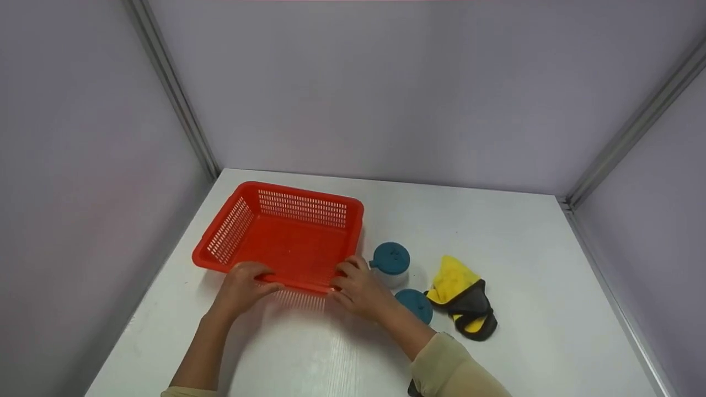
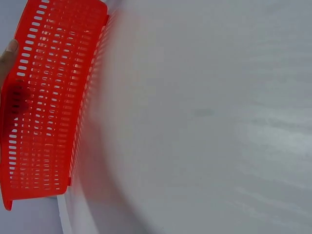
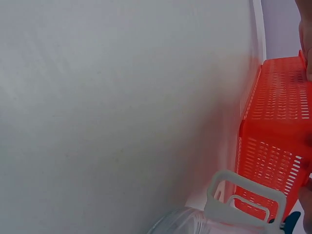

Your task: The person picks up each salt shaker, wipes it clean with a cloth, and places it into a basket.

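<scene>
A red plastic basket [image 1: 292, 242] with slotted walls stands at the left of the white table, and nothing lies inside it. My left hand [image 1: 240, 289] grips its near rim toward the left corner, thumb outside and fingers over the edge. At the near right corner, my right hand [image 1: 361, 289] holds the same rim. In the left wrist view the basket's slotted wall [image 2: 48, 107] shows, with a fingertip [image 2: 10, 48] on it. The right wrist view catches the basket [image 3: 278, 126] from its corner, with parts of both hands at the frame's edge.
Two jars with teal lids, one farther back [image 1: 391, 258] and one nearer [image 1: 415, 306], stand right beside my right hand and forearm. A pale handle [image 3: 243, 197] shows on a clear jar. Farther right lies a crumpled yellow and black cloth item [image 1: 463, 298]. Walls enclose the table.
</scene>
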`<state>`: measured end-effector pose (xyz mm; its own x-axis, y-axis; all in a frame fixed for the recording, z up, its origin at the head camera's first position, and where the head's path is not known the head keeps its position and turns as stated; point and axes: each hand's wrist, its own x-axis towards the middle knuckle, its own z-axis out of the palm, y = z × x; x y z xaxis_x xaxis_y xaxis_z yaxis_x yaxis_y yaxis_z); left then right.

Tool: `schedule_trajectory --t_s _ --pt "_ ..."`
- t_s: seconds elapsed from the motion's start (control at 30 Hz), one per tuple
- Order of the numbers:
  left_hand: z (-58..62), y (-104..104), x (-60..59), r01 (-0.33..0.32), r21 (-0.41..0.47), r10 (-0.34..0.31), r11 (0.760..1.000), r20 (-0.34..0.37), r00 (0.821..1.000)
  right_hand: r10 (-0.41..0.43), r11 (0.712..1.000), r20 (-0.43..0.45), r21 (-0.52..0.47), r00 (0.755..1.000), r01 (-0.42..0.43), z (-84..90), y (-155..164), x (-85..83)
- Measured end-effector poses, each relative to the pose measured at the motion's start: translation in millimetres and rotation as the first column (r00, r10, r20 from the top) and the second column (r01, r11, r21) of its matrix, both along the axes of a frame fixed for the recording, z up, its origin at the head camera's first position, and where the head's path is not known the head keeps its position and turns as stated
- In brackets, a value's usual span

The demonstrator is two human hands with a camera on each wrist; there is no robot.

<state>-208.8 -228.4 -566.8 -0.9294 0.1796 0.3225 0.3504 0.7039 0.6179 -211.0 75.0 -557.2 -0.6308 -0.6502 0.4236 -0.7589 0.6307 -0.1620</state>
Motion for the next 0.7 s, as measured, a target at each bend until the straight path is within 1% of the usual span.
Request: schedule_trajectory --t_s 0.1,0.27,0.43,0.53,0.7 --pt "-1.1 0 -1.8 -0.01 0.037 0.01 0.999 0.018 1.0 -0.012 1.0 0.01 0.011 1.0 0.012 -0.1 -1 -2.7" --pt "-6.9 6 -5.0 -0.016 0.082 0.015 0.996 0.009 1.0 -0.056 0.998 0.044 0.032 0.997 0.055 -2.2 0 -4.0" --pt "-11.1 9 -6.8 -0.035 0.089 0.033 0.995 0.029 0.999 -0.09 0.996 0.056 0.027 0.994 0.089 -3.4 -1 -5.1" --pt "-10.7 11 -7.8 -0.044 0.09 0.04 0.995 0.043 0.998 -0.109 0.994 0.059 0.017 0.992 0.108 -3.2 -1 -7.4" --pt "-8.9 12 -8.7 -0.052 0.081 0.047 0.995 0.064 0.997 -0.129 0.992 0.102 0.016 0.986 0.128 -2.8 -2 -9.7"
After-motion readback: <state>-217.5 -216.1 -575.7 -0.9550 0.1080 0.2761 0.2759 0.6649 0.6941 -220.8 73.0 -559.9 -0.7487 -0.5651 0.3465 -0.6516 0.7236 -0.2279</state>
